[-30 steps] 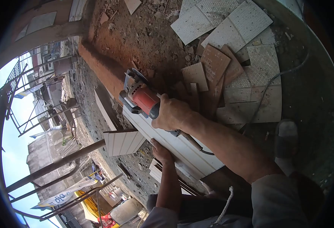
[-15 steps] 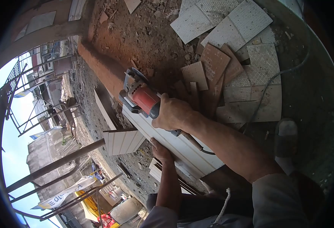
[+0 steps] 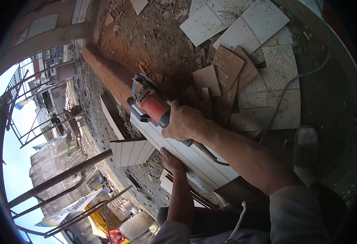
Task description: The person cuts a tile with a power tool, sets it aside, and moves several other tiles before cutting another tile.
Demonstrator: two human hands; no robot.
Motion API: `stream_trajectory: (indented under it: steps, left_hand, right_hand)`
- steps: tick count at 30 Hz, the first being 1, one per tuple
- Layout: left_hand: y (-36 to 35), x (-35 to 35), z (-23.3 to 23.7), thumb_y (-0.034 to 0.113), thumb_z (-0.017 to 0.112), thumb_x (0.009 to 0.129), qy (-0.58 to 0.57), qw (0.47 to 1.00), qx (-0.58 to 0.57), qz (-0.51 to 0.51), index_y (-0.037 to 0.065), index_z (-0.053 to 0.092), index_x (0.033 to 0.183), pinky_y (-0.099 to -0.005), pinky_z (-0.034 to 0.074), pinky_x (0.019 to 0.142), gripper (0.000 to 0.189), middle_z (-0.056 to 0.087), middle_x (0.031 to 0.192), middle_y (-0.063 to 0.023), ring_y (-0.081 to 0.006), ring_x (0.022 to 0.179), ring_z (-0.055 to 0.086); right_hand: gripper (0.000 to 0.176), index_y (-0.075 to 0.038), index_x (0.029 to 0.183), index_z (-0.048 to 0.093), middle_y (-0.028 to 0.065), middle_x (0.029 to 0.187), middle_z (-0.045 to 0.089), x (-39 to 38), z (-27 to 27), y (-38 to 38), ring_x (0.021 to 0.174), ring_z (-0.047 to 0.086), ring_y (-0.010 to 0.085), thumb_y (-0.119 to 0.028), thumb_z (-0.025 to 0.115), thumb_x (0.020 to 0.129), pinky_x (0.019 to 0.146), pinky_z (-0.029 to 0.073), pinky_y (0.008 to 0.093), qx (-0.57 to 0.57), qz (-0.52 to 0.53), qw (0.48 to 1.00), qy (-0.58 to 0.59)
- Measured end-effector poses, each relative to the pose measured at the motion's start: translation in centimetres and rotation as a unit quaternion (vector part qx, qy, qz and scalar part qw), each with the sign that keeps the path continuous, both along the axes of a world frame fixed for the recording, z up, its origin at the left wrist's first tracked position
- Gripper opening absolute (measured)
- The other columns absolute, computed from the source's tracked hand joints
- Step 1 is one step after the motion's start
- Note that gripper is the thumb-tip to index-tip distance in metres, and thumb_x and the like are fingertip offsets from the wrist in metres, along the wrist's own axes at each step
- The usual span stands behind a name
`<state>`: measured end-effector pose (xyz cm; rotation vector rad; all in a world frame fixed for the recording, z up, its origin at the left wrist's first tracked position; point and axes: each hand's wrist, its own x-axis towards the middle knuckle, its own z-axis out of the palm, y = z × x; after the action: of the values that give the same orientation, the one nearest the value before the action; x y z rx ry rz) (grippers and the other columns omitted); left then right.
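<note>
My right hand [image 3: 183, 123] is wrapped round the rear of a red and black power saw [image 3: 154, 106], whose round blade and metal guard point to the upper left. The saw rests at the far end of a long white striped tile [image 3: 186, 156]. Lower down, my left hand [image 3: 172, 161] grips the near edge of that tile, its thumb side toward the top surface. A dark cord [image 3: 222, 164] runs from the saw's rear under my right forearm.
Loose white and brown tiles [image 3: 229, 67] lie on the rubble at the upper right, with a cable [image 3: 282, 95] across them. A cut striped tile [image 3: 132, 153] lies left of my left hand. Metal posts [image 3: 60, 177] and a banner stand at the left.
The saw and both hands look almost unchanged. The loose tiles have shifted slightly left in view, and the banner at the lower left has changed its folds.
</note>
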<state>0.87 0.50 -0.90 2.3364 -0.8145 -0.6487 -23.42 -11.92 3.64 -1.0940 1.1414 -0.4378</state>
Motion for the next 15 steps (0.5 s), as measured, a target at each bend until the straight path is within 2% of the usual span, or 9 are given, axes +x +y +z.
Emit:
stream_trajectory:
  steps: [14, 15]
  left_hand:
    - [-0.09, -0.57, 0.06, 0.054, 0.036, 0.101, 0.008, 1.0, -0.005, -0.003, -0.012, 0.049, 0.133, -0.0402, 0.052, 0.092, 0.074, 0.057, 0.128, -0.0278, -0.0348, 0.109, 0.062]
    - [-0.07, -0.52, -0.24, 0.054, 0.038, 0.101, 0.006, 0.999, -0.033, 0.009, -0.011, 0.056, 0.123, -0.0392, 0.052, 0.086, 0.071, 0.062, 0.117, -0.0245, -0.0313, 0.1, 0.064]
  right_hand:
    - [0.071, 0.01, 0.121, 0.043, 0.032, 0.105, 0.065, 0.0, -0.04, 0.15, 0.101, 0.067, 0.0403, -0.032, 0.069, 0.071, 0.093, 0.052, 0.0413, 0.001, -0.01, 1.0, 0.002]
    - [0.071, 0.01, 0.121, 0.043, 0.0319, 0.105, 0.065, -0.03, -0.02, 0.15, 0.1, 0.067, 0.0403, -0.032, 0.069, 0.071, 0.093, 0.052, 0.0413, 0.0, -0.009, 1.0, 0.0]
